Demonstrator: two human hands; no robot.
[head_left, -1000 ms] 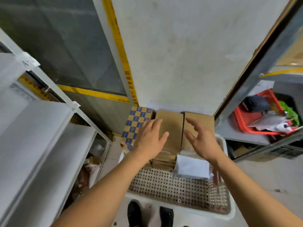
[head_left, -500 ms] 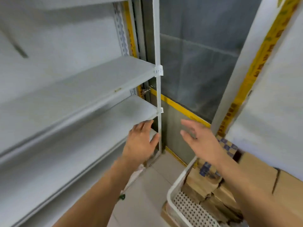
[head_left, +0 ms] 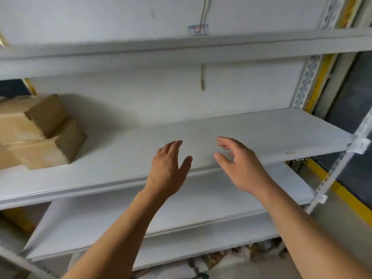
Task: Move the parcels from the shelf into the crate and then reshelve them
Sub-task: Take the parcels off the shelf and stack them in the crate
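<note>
Pale grey metal is filling most of the head view: a shelving unit (head_left: 261, 127) with several flat boards one above another, carried at the right end by a perforated upright post (head_left: 308, 77). Both bare forearms are reaching up from the bottom edge toward the middle shelf. The left hand (head_left: 168, 170) is hovering in front of that shelf's front lip, palm turned inward, fingers straight and close together, thumb spread to the right; it is wide and holding nothing. The right hand (head_left: 241, 164) is hanging just beside it, a gap of bare shelf showing between the two, its fingers loosely curled and spread, also wide and gripping nothing. Neither hand is touching the board as far as the blur allows one to tell. Two brown cardboard parcels (head_left: 40, 133) are sitting at the far left end of the middle shelf, one stacked on the other, the upper one turned slightly askew, both well apart from the hands. A thin cord (head_left: 203, 77) is hanging down the pale back wall behind the shelves, passing a small label (head_left: 198, 29) on the edge of the upper shelf. Yellow tape (head_left: 346, 196) is running along the floor edge at the right, and crumpled litter (head_left: 231, 256) is lying under the lowest board.
</note>
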